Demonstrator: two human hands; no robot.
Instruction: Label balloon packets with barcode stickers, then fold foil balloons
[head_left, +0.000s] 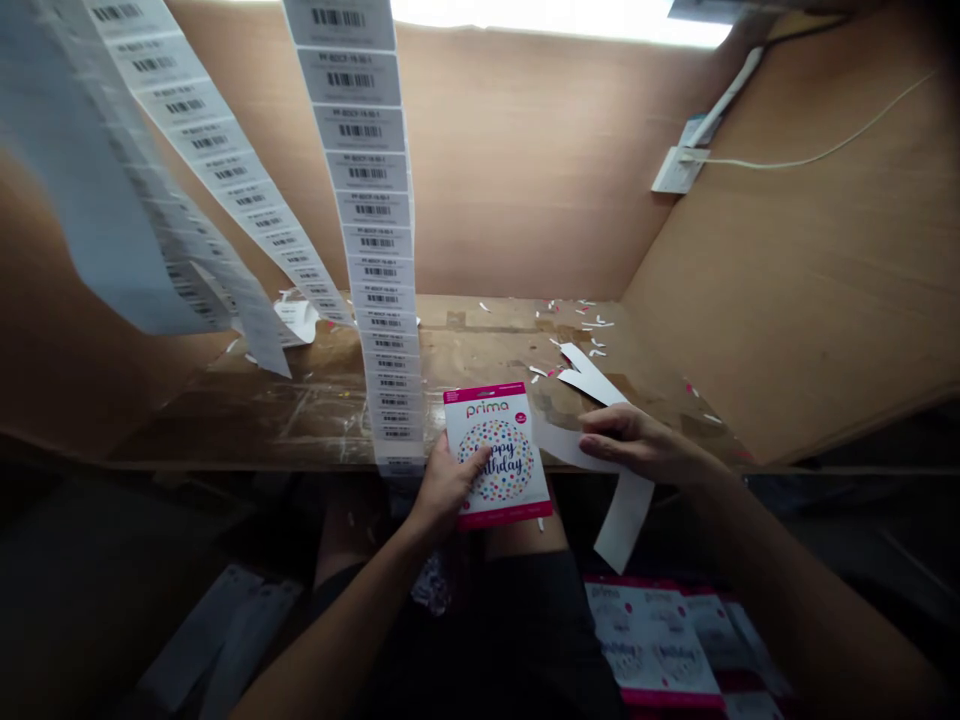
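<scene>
My left hand (444,490) is closed on a flat white and pink packet (514,450) printed "prima" and "happy birthday" over a round dotted design. Its thumb lies across the packet's front, with the fingers hidden behind. To the right, my right hand (630,440) is closed around blank white paper strips (625,520). One strip end hangs below that hand, others point up and away, and another curves left toward the packet's edge. Just left of the packet hangs a long strip of barcode labels (379,270), apart from both hands.
More label strips (240,185) hang at the left. Small paper scraps (596,323) litter the cardboard bench (480,345), enclosed by cardboard walls (517,170). A power socket (681,168) with a cable is on the right wall. Below right lie several similar packets (660,640).
</scene>
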